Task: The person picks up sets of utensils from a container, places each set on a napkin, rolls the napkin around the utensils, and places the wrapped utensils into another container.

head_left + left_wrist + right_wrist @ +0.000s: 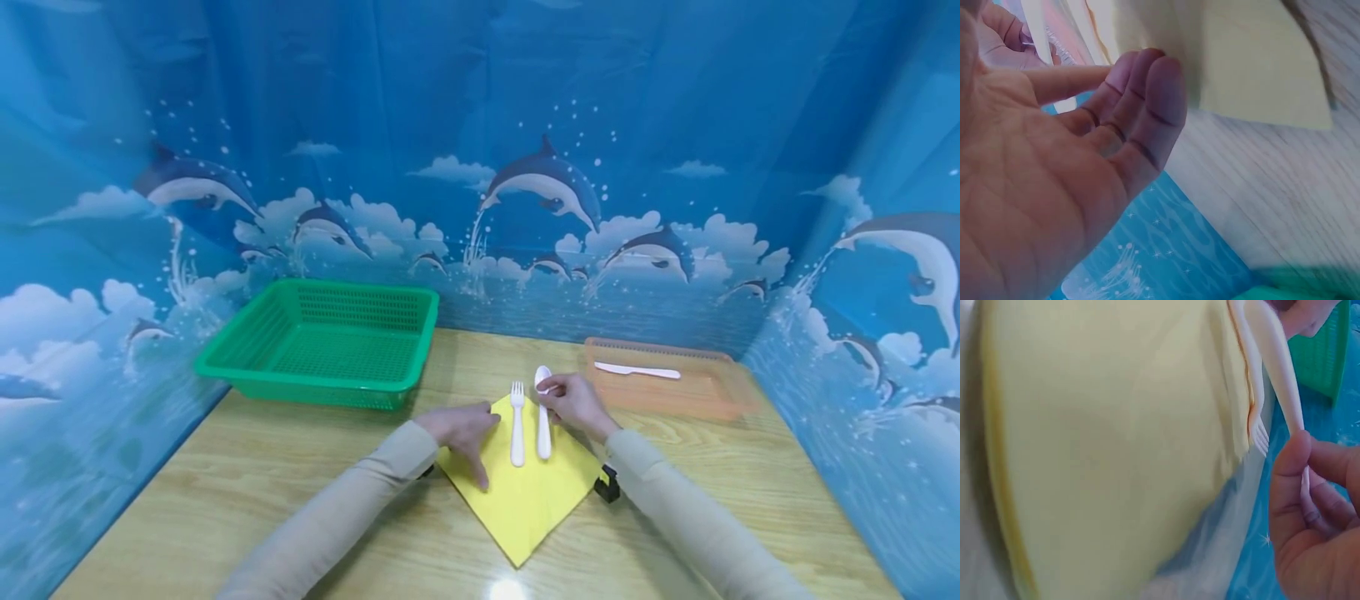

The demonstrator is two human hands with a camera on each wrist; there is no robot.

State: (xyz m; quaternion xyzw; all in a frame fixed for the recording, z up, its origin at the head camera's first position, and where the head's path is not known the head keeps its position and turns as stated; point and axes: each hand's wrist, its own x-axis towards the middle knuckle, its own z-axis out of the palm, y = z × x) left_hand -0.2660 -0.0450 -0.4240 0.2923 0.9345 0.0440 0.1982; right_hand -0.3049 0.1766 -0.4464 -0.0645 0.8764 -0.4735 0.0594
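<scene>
A pale wood-grain table (225, 467) bears a green slatted plastic basket (300, 382) at its far left corner and a translucent orange plastic tray (705, 387) at its far right. Mid-table, a yellow folded napkin (525, 508) lies cornerwise, a left hand (461, 428) spread over its left edge. A right hand (576, 402) pinches a white plastic spoon (543, 433) at its far right edge, not yet released; a white plastic knife (637, 370) remains in the tray; a white plastic fork (517, 425) appears placed.
</scene>
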